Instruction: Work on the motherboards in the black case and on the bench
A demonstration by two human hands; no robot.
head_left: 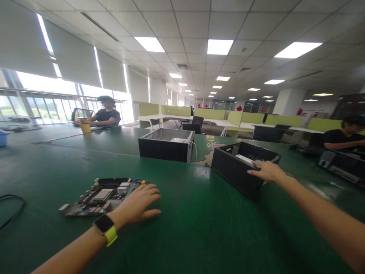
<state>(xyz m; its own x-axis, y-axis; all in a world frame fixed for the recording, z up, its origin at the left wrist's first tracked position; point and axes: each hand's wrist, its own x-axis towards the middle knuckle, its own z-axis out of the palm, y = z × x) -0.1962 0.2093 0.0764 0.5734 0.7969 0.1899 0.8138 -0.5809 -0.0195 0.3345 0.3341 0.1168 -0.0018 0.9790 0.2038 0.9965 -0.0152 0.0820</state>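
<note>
A motherboard (104,196) lies flat on the green tabletop to the left. Over its right edge is my left hand (139,203), fingers spread and holding nothing; whether it touches the board I cannot tell. To the right, a black computer case (236,169) with an open top sits at an angle, some silvery parts and thin cables inside. My right hand (266,171) is closed over the near rim of this case, thumb outside and fingers over the edge. A second open computer case (165,148) stands farther back in the middle.
A white cable (194,146) hangs from the second case, beside a torn patch (211,154) of the green covering. A black cable (14,205) curves at far left. Another dark case (342,167) is at right, by a seated person (342,137). Another person (105,114) sits back left.
</note>
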